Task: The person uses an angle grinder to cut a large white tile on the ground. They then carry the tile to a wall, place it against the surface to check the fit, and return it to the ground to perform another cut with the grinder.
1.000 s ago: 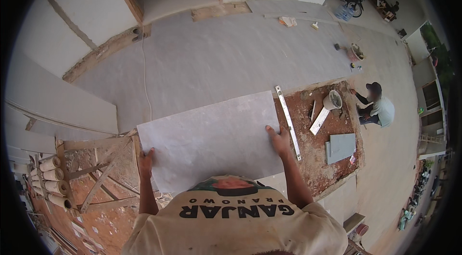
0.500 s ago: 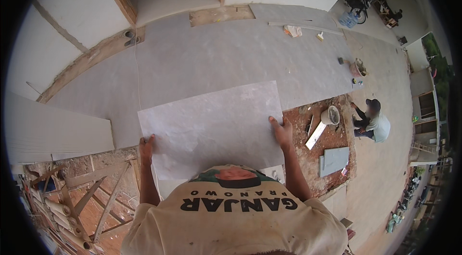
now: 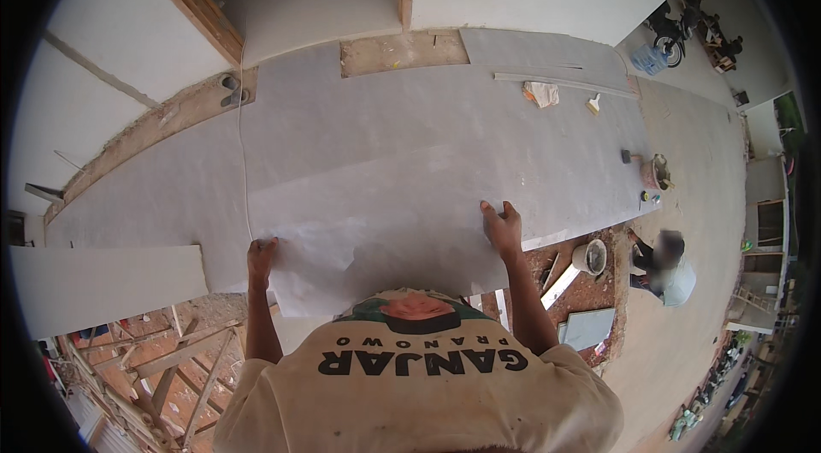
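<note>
A large grey floor tile [image 3: 376, 239] with a stone-like pattern is held in front of my chest, over the floor. My left hand [image 3: 262, 261] grips its left edge, thumb on top and the fingers mostly hidden underneath. On the right edge, my right hand [image 3: 503, 229] holds it the same way. The tile's far edge blends into the similar grey laid floor tiles [image 3: 359, 111] beyond it. My shirt hides part of its near edge. A thin white cord [image 3: 241, 136] runs across the laid tiles, close to the tile's left side.
Right of me, a co-worker [image 3: 671, 273] crouches beside a bare dirt strip holding a bucket [image 3: 590, 257] and cut tile pieces [image 3: 588, 327]. Farther off are another bucket [image 3: 657, 172], a brush [image 3: 593, 104], and a long straight bar [image 3: 564, 84]. Wooden framing [image 3: 184, 359] stands at lower left.
The floor, buckets and co-worker sit lower in the view now. Both hands still hold the tile, which overlaps more of the laid floor in the picture.
</note>
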Action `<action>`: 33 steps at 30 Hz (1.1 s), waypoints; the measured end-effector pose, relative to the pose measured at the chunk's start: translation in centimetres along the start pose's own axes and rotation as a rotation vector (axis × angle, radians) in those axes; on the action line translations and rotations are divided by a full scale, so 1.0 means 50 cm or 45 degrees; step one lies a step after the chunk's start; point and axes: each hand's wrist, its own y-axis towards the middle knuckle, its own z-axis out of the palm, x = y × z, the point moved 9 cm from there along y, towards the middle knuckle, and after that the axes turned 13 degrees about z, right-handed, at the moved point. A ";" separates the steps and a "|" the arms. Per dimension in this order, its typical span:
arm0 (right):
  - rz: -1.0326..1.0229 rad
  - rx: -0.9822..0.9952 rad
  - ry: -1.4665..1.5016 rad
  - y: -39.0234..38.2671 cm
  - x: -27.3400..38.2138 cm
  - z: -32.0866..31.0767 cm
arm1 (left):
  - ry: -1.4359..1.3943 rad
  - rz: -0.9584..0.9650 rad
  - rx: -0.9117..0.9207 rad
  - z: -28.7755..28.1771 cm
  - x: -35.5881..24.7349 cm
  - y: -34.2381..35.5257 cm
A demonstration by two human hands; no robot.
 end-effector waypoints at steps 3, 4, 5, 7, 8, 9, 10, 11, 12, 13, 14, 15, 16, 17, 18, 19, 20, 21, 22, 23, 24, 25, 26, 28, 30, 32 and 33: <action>0.004 0.057 0.025 0.086 0.104 -0.020 | -0.002 0.014 0.058 0.032 -0.104 0.076; -0.005 0.082 -0.005 0.109 0.139 -0.027 | -0.025 0.004 0.062 0.042 -0.121 0.092; -0.018 0.099 -0.024 0.137 0.179 -0.027 | -0.051 0.007 0.070 0.055 -0.149 0.118; -0.079 0.141 0.002 0.191 0.257 -0.019 | -0.093 -0.047 0.097 0.072 -0.193 0.157; -0.108 0.156 0.012 0.218 0.290 -0.015 | -0.118 -0.075 0.116 0.089 -0.215 0.177; -0.110 0.147 -0.002 0.246 0.317 -0.009 | -0.116 -0.070 0.120 0.106 -0.240 0.203; -0.110 0.137 -0.016 0.273 0.343 -0.002 | -0.114 -0.066 0.124 0.123 -0.265 0.231; -0.114 0.134 -0.036 0.303 0.370 0.011 | -0.114 -0.067 0.122 0.138 -0.278 0.260; -0.131 0.129 -0.016 0.332 0.395 0.022 | -0.033 -0.081 0.113 0.150 -0.280 0.294; -0.146 0.124 0.003 0.360 0.418 0.034 | 0.048 -0.096 0.105 0.165 -0.281 0.330; -0.150 0.123 0.024 0.383 0.444 0.051 | 0.139 -0.117 0.103 0.174 -0.291 0.366; -0.112 0.153 0.022 0.415 0.472 0.072 | 0.125 -0.128 0.082 0.188 -0.302 0.405; -0.073 0.183 0.018 0.453 0.504 0.093 | 0.111 -0.139 0.061 0.206 -0.313 0.447; -0.049 0.198 0.010 0.480 0.544 0.106 | 0.078 -0.143 0.043 0.227 -0.331 0.490; -0.046 0.187 -0.025 0.518 0.580 0.121 | 0.046 -0.137 0.055 0.247 -0.361 0.545; -0.043 0.176 -0.060 0.558 0.613 0.137 | 0.014 -0.131 0.066 0.265 -0.390 0.601; -0.017 0.171 -0.109 0.580 0.623 0.144 | -0.007 -0.148 0.086 0.277 -0.404 0.628; -0.050 0.111 -0.113 0.625 0.637 0.150 | 0.030 -0.151 0.102 0.292 -0.427 0.678; -0.084 0.049 -0.117 0.678 0.638 0.156 | 0.067 -0.152 0.119 0.308 -0.450 0.729; -0.118 -0.001 -0.118 0.717 0.652 0.162 | 0.110 -0.157 0.129 0.315 -0.472 0.767; -0.086 0.049 -0.044 0.718 0.702 0.177 | 0.127 -0.139 0.114 0.318 -0.484 0.804; -0.053 0.099 0.031 0.717 0.752 0.188 | 0.145 -0.120 0.100 0.324 -0.494 0.841; -0.011 0.130 0.111 0.720 0.787 0.193 | 0.163 -0.093 0.103 0.337 -0.524 0.879; 0.049 0.126 0.076 0.777 0.814 0.201 | 0.260 -0.090 0.096 0.361 -0.575 0.951; 0.075 0.125 0.066 0.850 0.848 0.214 | 0.316 -0.094 0.108 0.403 -0.622 1.029; 0.059 0.129 0.083 0.926 0.892 0.237 | 0.324 -0.103 0.132 0.442 -0.650 1.109; 0.041 0.145 0.096 0.971 0.912 0.256 | 0.319 -0.105 0.129 0.455 -0.664 1.145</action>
